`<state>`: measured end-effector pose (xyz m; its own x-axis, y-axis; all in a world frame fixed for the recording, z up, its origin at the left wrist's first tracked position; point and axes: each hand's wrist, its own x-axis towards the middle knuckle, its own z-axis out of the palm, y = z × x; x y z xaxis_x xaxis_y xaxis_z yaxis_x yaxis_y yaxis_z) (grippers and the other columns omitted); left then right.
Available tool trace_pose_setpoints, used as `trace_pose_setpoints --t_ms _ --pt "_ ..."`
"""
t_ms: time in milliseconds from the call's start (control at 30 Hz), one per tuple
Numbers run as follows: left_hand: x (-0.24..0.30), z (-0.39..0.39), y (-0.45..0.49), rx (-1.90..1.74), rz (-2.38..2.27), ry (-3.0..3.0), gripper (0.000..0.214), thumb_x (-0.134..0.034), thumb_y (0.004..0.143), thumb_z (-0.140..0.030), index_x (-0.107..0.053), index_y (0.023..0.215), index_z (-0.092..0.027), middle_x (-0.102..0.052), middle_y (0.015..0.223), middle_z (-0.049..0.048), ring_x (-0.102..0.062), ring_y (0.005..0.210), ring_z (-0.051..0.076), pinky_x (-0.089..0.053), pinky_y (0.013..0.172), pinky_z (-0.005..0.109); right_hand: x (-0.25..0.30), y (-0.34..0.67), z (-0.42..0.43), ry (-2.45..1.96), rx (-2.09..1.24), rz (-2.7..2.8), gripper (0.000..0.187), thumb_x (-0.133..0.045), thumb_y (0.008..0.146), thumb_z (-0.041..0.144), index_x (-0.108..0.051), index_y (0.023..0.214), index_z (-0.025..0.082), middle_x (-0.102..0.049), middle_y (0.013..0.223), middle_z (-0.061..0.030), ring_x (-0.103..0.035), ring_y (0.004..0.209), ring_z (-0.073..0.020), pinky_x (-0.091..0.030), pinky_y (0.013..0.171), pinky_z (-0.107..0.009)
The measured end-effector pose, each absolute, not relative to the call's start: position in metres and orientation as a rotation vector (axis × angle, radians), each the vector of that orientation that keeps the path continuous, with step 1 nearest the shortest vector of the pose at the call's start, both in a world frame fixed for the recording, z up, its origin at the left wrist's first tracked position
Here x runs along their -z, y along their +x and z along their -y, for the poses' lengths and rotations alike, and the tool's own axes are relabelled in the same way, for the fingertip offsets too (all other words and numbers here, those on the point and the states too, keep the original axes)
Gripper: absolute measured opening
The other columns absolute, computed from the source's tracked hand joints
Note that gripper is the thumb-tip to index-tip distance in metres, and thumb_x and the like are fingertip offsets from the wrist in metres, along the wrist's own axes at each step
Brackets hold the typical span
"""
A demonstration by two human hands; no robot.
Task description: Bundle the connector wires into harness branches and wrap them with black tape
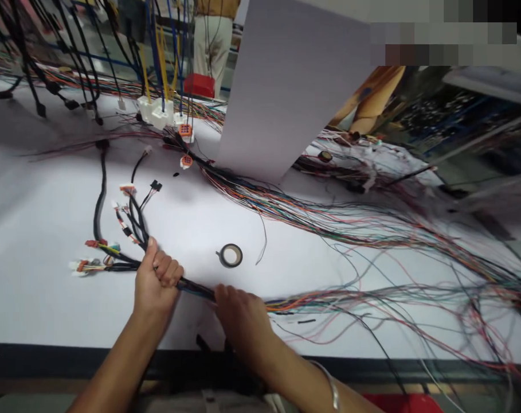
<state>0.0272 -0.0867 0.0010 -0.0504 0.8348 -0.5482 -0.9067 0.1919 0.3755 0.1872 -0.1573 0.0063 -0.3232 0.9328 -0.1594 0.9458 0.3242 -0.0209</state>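
My left hand [156, 280] is closed in a fist round a black-taped wire harness [195, 288] lying on the white table [40, 298]. From that fist, several taped branches with small connectors [126, 189] fan out up and to the left. My right hand [238, 312] grips the same bundle just to the right, fingers curled over it, where the taped part ends and loose coloured wires [329, 298] spread away to the right. A roll of black tape [231, 255] lies flat on the table just beyond both hands.
A thick run of coloured wires [312, 212] crosses the table diagonally from the back centre to the right. White and orange connectors [161, 115] hang from cables at the back. A large white sheet [286, 86] stands upright. A person in light trousers [211, 40] stands beyond the table.
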Motion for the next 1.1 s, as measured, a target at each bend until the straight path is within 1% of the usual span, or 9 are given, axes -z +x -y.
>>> trace_pose_setpoints --t_ms 100,233,367,467,633,733,833,967,1100 --pt "0.0 0.084 0.024 -1.455 -0.813 -0.107 0.05 -0.042 0.094 -0.033 -0.03 0.048 -0.019 -0.024 0.032 -0.0096 -0.022 0.023 0.004 -0.019 0.028 0.02 -0.007 0.238 0.156 1.76 0.14 -2.41 0.012 -0.053 0.09 0.027 -0.054 0.08 0.019 -0.064 0.062 -0.0017 -0.06 0.053 -0.0139 -0.028 0.045 -0.022" --pt "-0.001 0.08 0.02 -1.484 -0.827 -0.094 0.049 -0.041 0.095 -0.033 -0.028 0.049 -0.02 -0.022 0.032 -0.0102 -0.022 0.023 0.004 -0.021 0.029 0.02 -0.009 0.319 0.158 1.9 0.017 -2.322 0.038 -0.036 0.095 0.042 -0.055 0.07 0.02 -0.064 0.057 -0.003 -0.058 0.05 -0.0142 -0.023 0.044 -0.023" --pt "-0.002 0.079 0.024 -1.511 -0.87 -0.086 0.047 -0.046 0.093 -0.027 -0.029 0.05 -0.019 -0.023 0.033 -0.0106 -0.022 0.024 0.004 -0.021 0.029 0.02 -0.011 0.387 0.162 2.014 -0.038 -2.174 0.056 -0.024 0.092 0.058 -0.055 0.064 0.021 -0.065 0.057 -0.0048 -0.056 0.046 -0.0171 -0.019 0.043 -0.024" --pt "-0.003 0.078 0.024 -1.503 -0.886 -0.085 0.046 -0.043 0.093 -0.024 -0.028 0.05 -0.019 -0.024 0.033 -0.01 -0.022 0.024 0.005 -0.021 0.029 0.019 -0.01 0.424 0.162 2.06 -0.123 -2.164 0.061 -0.022 0.09 0.063 -0.055 0.06 0.021 -0.062 0.051 -0.005 -0.051 0.041 -0.0169 -0.018 0.043 -0.025" --pt "-0.004 0.075 0.02 -1.454 -0.89 -0.116 0.048 -0.04 0.094 -0.024 -0.024 0.049 -0.02 -0.022 0.031 -0.009 -0.021 0.024 0.006 -0.021 0.028 0.02 0.002 0.479 0.158 2.179 -0.492 -2.134 0.063 -0.027 0.093 0.057 -0.048 0.045 0.021 -0.046 0.036 -0.0037 -0.046 0.037 -0.0149 -0.021 0.043 -0.027" --pt "-0.005 0.073 0.019 -1.425 -0.9 -0.137 0.048 -0.042 0.094 -0.026 -0.024 0.049 -0.02 -0.022 0.032 -0.0094 -0.022 0.024 0.006 -0.022 0.028 0.02 0.014 0.503 0.159 2.17 -0.515 -2.156 0.062 -0.031 0.092 0.056 -0.049 0.044 0.021 -0.046 0.037 -0.0048 -0.046 0.036 -0.0149 -0.023 0.04 -0.027" --pt "-0.006 0.072 0.02 -1.438 -0.915 -0.155 0.049 -0.043 0.094 -0.027 -0.024 0.049 -0.02 -0.022 0.033 -0.0095 -0.022 0.024 0.005 -0.022 0.028 0.02 0.025 0.519 0.16 2.221 -0.498 -2.143 0.059 -0.033 0.091 0.056 -0.05 0.046 0.022 -0.05 0.039 -0.0064 -0.047 0.033 -0.0158 -0.024 0.038 -0.027" --pt "-0.005 0.07 0.022 -1.481 -0.929 -0.159 0.049 -0.045 0.093 -0.029 -0.025 0.05 -0.02 -0.022 0.034 -0.01 -0.022 0.024 0.005 -0.021 0.028 0.019 0.024 0.534 0.155 2.261 -0.255 -2.158 0.041 -0.043 0.088 0.054 -0.055 0.059 0.028 -0.057 0.046 -0.0054 -0.052 0.035 -0.0166 -0.03 0.038 -0.029" --pt "-0.005 0.068 0.025 -1.531 -0.946 -0.159 0.047 -0.047 0.093 -0.027 -0.028 0.05 -0.019 -0.024 0.035 -0.0101 -0.023 0.025 0.004 -0.021 0.029 0.019 -0.001 0.523 0.145 1.963 0.018 -2.596 0.034 -0.05 0.084 0.056 -0.065 0.093 0.026 -0.068 0.08 -0.014 -0.067 0.066 -0.024 -0.046 0.054 -0.034"
